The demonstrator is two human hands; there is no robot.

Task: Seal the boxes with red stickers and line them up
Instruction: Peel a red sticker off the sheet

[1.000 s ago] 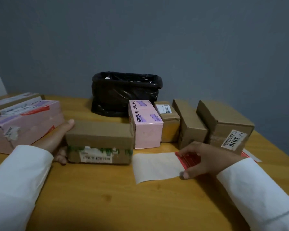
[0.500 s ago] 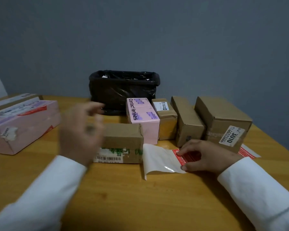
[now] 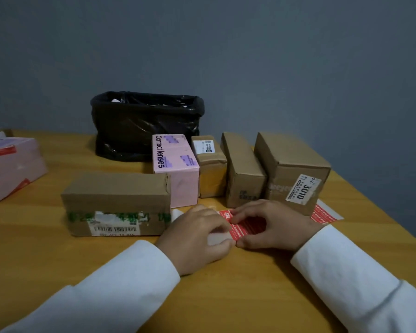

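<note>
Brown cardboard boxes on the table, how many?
4. One long box lies crosswise near the left hand; three stand in the back row right of the pink box: small labelled, narrow, large. More may sit off-frame left.

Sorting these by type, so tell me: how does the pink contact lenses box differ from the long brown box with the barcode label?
The contact lenses box is pink with printed lettering on top; the barcode box is plain brown cardboard with green-printed tape and a white label on its front. The contact lenses box stands in the row with its end toward the camera; the barcode box lies broadside in front, left of that row. Both rest closed on the wooden table, with no red sticker visible on either.
</note>
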